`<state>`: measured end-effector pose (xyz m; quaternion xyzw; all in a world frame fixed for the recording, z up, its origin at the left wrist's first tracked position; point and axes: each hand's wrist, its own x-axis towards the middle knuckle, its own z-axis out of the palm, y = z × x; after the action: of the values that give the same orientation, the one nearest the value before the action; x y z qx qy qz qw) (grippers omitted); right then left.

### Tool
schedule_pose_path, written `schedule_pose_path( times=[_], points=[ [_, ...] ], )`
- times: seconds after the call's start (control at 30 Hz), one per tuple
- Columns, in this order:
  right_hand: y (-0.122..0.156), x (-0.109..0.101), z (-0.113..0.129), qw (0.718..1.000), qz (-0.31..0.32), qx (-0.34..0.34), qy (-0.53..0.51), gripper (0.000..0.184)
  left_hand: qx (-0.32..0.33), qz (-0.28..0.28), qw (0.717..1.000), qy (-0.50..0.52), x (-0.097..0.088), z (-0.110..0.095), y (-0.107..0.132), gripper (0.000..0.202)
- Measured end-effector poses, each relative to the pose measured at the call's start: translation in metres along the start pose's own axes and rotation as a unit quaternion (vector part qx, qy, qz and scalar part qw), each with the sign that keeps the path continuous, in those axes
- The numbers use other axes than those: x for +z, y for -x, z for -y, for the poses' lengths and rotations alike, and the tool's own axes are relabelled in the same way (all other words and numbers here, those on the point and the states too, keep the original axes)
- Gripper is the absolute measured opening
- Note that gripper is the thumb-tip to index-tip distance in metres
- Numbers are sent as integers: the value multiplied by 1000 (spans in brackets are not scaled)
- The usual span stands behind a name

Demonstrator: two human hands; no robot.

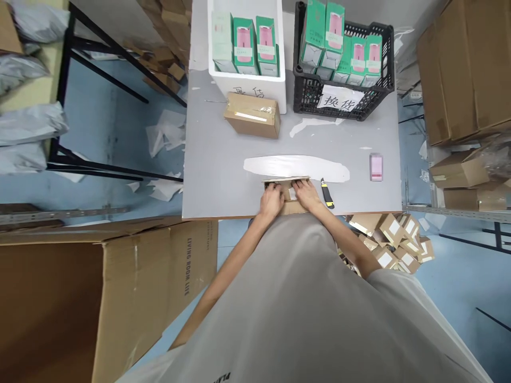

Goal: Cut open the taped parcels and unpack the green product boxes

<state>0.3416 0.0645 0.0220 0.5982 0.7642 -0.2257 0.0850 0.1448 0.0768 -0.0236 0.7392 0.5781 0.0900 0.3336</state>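
Note:
A small brown cardboard box (288,183) lies at the near edge of the grey table (215,159). My left hand (272,200) rests on its left part with fingers curled over the top. My right hand (306,192) presses on its right part, fingers bent onto the cardboard. Both hands grip the box. A yellow and black utility knife (327,193) lies just right of my right hand.
Another taped brown box (252,115) sits mid-table. Behind it are a white foam bin (247,80) and a black crate (343,90) holding green and pink cartons. A pink phone (376,166) lies right. A large open carton (99,298) stands at left, small boxes (393,244) on the floor right.

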Motion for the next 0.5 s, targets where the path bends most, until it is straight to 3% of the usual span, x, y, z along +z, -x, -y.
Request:
schedule_pose_path(
  times=[0.1,0.27,0.5],
  points=[
    [9,-5,2,1000,-13,10,-1,63,-26,9,1000,-4,7,-8,-13,35],
    [37,-10,-13,995,-78,51,-41,57,-58,-9,997,54,11,-17,-13,28],
    [65,8,-37,973,-162,128,-106,48,-157,16,982,102,6,-34,-21,40]
  ],
)
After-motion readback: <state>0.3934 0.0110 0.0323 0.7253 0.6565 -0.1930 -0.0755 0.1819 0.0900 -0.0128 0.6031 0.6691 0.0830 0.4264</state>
